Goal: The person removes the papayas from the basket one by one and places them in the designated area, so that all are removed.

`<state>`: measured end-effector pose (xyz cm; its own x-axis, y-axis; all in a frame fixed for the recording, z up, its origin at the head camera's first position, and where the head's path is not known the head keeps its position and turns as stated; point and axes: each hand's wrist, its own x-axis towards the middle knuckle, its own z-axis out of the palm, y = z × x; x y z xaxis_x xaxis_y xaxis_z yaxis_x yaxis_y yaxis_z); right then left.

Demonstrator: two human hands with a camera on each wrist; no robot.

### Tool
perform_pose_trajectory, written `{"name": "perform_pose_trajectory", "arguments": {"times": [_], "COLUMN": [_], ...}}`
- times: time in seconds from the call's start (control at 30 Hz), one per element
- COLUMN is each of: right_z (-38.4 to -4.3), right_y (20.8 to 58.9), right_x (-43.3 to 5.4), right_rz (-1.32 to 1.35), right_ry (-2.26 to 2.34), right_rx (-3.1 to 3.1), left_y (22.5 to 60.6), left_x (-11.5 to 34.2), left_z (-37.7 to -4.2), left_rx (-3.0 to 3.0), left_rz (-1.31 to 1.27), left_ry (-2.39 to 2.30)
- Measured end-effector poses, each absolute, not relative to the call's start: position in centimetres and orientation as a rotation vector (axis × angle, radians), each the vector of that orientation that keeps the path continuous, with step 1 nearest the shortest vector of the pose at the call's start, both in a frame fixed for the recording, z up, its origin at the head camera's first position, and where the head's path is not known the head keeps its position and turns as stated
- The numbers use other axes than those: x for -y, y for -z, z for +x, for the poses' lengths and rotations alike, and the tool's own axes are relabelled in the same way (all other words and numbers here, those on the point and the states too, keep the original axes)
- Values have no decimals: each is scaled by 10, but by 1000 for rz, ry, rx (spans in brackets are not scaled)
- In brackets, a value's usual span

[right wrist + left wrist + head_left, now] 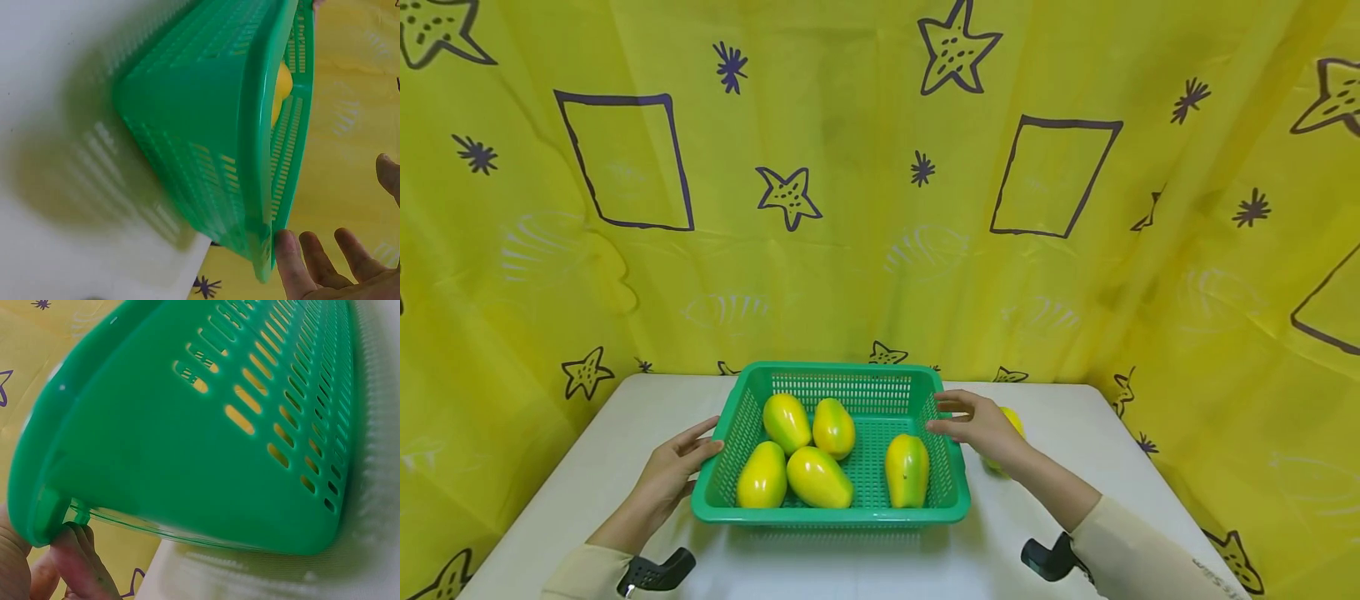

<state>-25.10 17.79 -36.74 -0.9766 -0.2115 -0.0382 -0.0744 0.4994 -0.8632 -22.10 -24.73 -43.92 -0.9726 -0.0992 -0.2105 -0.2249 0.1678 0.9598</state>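
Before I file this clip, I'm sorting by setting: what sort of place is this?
Probably a makeshift recording booth: patterned yellow curtains hang behind and beside a white table, with black wrist-worn devices in view.

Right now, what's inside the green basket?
Five yellow-green fruits lie inside the green basket: four grouped at left, one apart at right. Whatever is directly beneath the fruits is covered, so I can't tell.

In the basket [831, 517], four fruits [820, 478] lie left, a fifth fruit [907, 472] right; right of the basket, on the bench [850, 571], a sixth fruit [1014, 420]; behind, a curtain [850, 283].
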Motion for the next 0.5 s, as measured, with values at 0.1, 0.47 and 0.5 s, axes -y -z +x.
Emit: {"name": "perform_pose_trajectory", "arguments": {"times": [0.1,0.47,0.5], "right_z": [-248,-238,-237], "right_y": [371,380,380], "right_x": [-170,-142,-140], "right_rz": [-250,-226,-230], "right_ry": [1452,1299,1284], "right_rx": [-2612,-2753,-2766], "left_y": [439,440,440], "left_x": [247,246,246], "left_z": [-221,-222,-221], "left_rx": [-2325,-2331,-2328], "left_rz": [-326,-338,-342], "left_ry": [-1936,-1936,-1938]}}
